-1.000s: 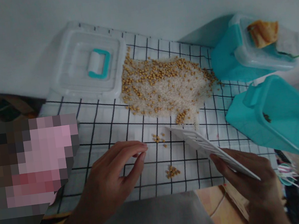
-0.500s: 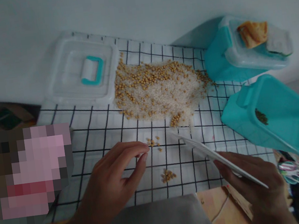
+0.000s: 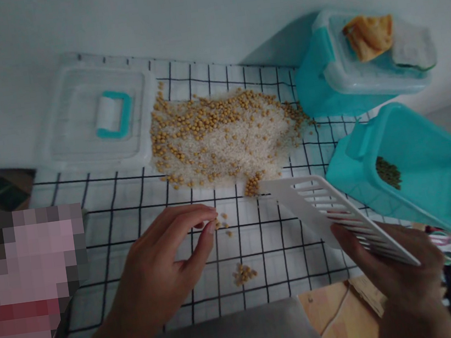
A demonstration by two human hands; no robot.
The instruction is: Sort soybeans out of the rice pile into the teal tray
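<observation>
My left hand (image 3: 165, 249) hovers over the checked cloth with thumb and fingertips pinched close beside a few loose soybeans (image 3: 226, 225). Whatever may be between those fingertips is hidden. A white slotted plastic board (image 3: 316, 196) is gripped in my right hand (image 3: 399, 257), tilted, its far end beside a clump of soybeans at the near edge of the heap. The heap of white rice (image 3: 222, 144) is spread in a wide patch, with soybeans (image 3: 218, 114) mixed in, thickest along its far side. A small soybean pile (image 3: 244, 273) lies nearer to me.
A clear lid (image 3: 76, 139) with a turquoise handle lies left of the heap. At right stand a lidded turquoise bin (image 3: 314, 85), with a bread-like piece (image 3: 370, 36) on top, and an open bin (image 3: 436, 163) holding green grains (image 3: 388, 172). A blurred-out area covers the lower left.
My right hand has turned the board so its slotted face shows, and its tip sits beside the clump of beans. My left fingertips have moved closer over the loose soybeans. The view has shifted slightly.
</observation>
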